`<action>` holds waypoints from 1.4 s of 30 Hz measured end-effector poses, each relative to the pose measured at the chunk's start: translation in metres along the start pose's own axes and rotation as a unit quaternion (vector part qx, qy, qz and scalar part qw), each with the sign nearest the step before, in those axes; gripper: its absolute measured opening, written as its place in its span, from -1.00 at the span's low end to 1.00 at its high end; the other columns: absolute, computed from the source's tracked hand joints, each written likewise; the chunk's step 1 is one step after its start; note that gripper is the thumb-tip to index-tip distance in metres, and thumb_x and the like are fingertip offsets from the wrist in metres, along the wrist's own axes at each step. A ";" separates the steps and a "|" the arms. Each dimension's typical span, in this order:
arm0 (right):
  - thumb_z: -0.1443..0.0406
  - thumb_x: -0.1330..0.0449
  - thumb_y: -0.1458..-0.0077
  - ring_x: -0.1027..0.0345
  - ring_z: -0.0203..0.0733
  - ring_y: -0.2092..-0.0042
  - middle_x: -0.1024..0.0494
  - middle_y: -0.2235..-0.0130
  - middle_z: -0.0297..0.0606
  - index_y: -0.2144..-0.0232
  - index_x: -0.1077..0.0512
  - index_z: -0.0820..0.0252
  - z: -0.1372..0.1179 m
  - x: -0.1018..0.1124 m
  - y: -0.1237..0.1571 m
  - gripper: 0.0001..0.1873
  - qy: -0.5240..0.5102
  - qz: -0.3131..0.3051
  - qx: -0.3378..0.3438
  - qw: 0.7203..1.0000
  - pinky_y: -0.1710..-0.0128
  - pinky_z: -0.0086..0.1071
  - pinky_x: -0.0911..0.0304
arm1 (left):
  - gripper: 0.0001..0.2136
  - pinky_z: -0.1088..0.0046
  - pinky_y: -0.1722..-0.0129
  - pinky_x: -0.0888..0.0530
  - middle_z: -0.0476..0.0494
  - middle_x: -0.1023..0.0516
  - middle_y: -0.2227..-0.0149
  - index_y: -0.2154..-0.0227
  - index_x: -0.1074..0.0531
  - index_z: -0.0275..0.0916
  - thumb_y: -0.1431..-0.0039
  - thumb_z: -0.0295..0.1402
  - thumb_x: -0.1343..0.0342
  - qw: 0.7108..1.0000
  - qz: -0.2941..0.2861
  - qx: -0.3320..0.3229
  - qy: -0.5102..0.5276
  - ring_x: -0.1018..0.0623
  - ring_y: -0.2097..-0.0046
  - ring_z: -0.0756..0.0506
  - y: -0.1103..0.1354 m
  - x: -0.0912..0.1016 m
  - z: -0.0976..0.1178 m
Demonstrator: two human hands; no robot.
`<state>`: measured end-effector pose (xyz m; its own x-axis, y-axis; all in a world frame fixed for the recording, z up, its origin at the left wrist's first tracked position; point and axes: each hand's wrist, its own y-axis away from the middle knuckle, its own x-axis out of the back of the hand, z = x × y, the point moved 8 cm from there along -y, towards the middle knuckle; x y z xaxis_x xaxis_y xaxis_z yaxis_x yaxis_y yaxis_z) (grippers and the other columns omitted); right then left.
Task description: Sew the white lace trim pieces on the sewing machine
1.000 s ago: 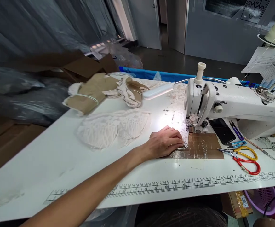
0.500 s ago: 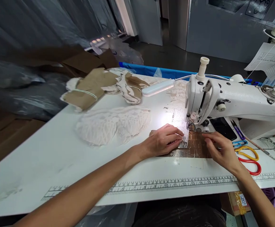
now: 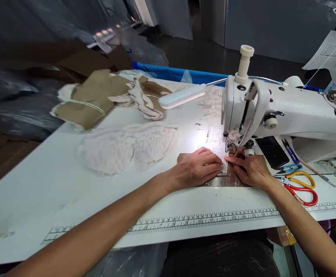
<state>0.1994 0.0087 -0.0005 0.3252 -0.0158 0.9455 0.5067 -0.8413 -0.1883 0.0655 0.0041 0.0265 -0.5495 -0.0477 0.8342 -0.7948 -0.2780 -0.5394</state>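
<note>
A strip of white lace [image 3: 216,148] lies under the presser foot [image 3: 230,148] of a white sewing machine [image 3: 295,111]. My left hand [image 3: 199,167] rests flat just left of the foot, its stretched fingertips at the lace's left edge. From the other side, my right hand [image 3: 250,167] reaches in with its forefinger touching the lace's right edge and its thumb apart from it. Both hands lie over a shiny brown plate [image 3: 228,181] on the table. The undersides of my fingers are hidden.
White lace pieces [image 3: 127,148] and tied tan-and-white fabric bundles [image 3: 91,96] lie to the left. A lamp [image 3: 182,96] shines beside the needle. Right of my right hand are scissors [image 3: 303,188], thread snips [image 3: 290,151] and a phone [image 3: 271,152]. A printed ruler [image 3: 199,222] runs along the front edge.
My right hand has moved left from the brown plate's right side to the lace by the presser foot. My left hand stays beside the lace. The view has shifted slightly.
</note>
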 end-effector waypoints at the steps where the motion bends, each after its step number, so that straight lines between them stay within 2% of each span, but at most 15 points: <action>1: 0.25 -0.08 -0.30 -0.35 -0.11 0.15 -0.47 0.12 -0.13 -0.10 -0.47 -0.06 0.000 -0.001 0.000 -0.63 -0.003 -0.001 0.001 1.000 0.11 -0.25 -0.32 | -0.81 0.33 0.20 -0.50 -0.08 -0.59 0.26 0.28 -0.46 -0.21 -0.38 -0.45 0.05 1.000 -0.003 0.000 -0.009 -0.51 0.30 -0.01 0.000 0.000 0.000; 7: 0.24 -0.06 -0.32 -0.33 -0.08 0.10 -0.43 0.10 -0.10 -0.11 -0.46 -0.03 0.002 -0.005 -0.001 -0.63 -0.015 -0.005 -0.002 1.000 0.11 -0.22 -0.32 | -0.85 0.33 0.19 -0.49 -0.07 -0.59 0.25 0.24 -0.44 -0.22 -0.34 -0.54 0.01 0.998 0.020 -0.047 -0.044 -0.51 0.32 0.00 -0.002 0.005 0.011; 13: 0.25 -0.07 -0.31 -0.34 -0.07 0.13 -0.43 0.11 -0.09 -0.12 -0.45 0.01 0.002 -0.004 -0.001 -0.63 -0.012 -0.009 -0.002 1.000 0.12 -0.21 -0.32 | -0.79 0.39 0.33 -0.47 -0.11 -0.60 0.23 0.23 -0.47 -0.22 -0.36 -0.55 0.07 0.997 -0.042 -0.049 -0.050 -0.51 0.35 -0.02 0.000 -0.004 0.012; 18: 0.31 -0.14 -0.23 -0.33 -0.05 0.11 -0.42 0.13 -0.09 -0.04 -0.51 -0.01 -0.004 -0.001 0.001 -0.64 -0.004 -0.003 0.041 0.999 0.13 -0.20 -0.32 | -0.82 0.33 0.27 -0.49 -0.19 -0.57 0.24 0.24 -0.47 -0.32 -0.29 -0.50 0.05 0.995 -0.051 -0.065 -0.048 -0.52 0.30 -0.09 -0.003 0.001 0.021; 24: 0.26 -0.13 -0.27 -0.34 -0.08 0.15 -0.44 0.07 -0.10 -0.07 -0.49 -0.05 -0.007 0.000 0.002 -0.66 0.020 0.003 0.055 0.998 0.17 -0.23 -0.32 | -0.83 0.28 0.26 -0.46 -0.16 -0.49 0.35 0.31 -0.49 -0.29 -0.19 -0.43 0.02 0.993 -0.109 -0.045 0.004 -0.45 0.36 -0.10 -0.012 0.000 0.016; 30: 0.28 -0.11 -0.28 -0.34 -0.05 0.14 -0.44 0.07 -0.08 -0.14 -0.43 -0.03 -0.005 -0.006 0.000 -0.60 0.045 -0.021 0.018 0.999 0.17 -0.23 -0.34 | -0.81 0.20 0.13 -0.46 -0.19 -0.52 0.23 0.23 -0.47 -0.28 -0.22 -0.40 0.03 0.994 -0.100 -0.019 -0.027 -0.48 0.27 -0.13 -0.008 -0.002 0.011; 34: 0.28 -0.09 -0.28 -0.33 -0.03 0.14 -0.44 0.06 -0.06 -0.14 -0.42 -0.02 -0.005 -0.009 -0.003 -0.60 0.066 -0.020 -0.006 0.998 0.17 -0.21 -0.35 | -0.78 0.19 0.11 -0.45 -0.21 -0.52 0.20 0.19 -0.47 -0.31 -0.21 -0.37 0.02 0.993 -0.111 -0.006 -0.041 -0.49 0.25 -0.15 -0.003 -0.007 0.010; 38: 0.32 -0.07 -0.26 -0.33 0.02 0.11 -0.44 0.06 -0.05 -0.14 -0.41 0.01 -0.005 -0.009 -0.005 -0.58 0.073 -0.013 -0.018 0.997 0.15 -0.17 -0.35 | -0.74 0.15 0.09 -0.45 -0.27 -0.52 0.14 0.15 -0.45 -0.36 -0.21 -0.35 0.04 0.994 -0.099 0.000 -0.039 -0.50 0.22 -0.17 -0.002 -0.007 0.007; 42: 0.30 -0.05 -0.28 -0.34 0.02 0.12 -0.44 0.08 -0.04 -0.18 -0.38 -0.01 -0.006 -0.009 -0.002 -0.56 0.052 -0.029 -0.016 0.998 0.22 -0.20 -0.37 | -0.71 0.15 0.08 -0.45 -0.28 -0.52 0.12 0.12 -0.42 -0.34 -0.24 -0.27 0.04 0.993 -0.103 0.013 -0.052 -0.50 0.19 -0.18 -0.002 -0.008 0.004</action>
<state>0.1907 0.0077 -0.0072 0.2110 -0.0210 0.9773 0.4966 -0.8588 -0.1256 0.0725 0.0016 0.0209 -0.3460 -0.0852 0.9344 -0.8799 -0.3161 -0.3547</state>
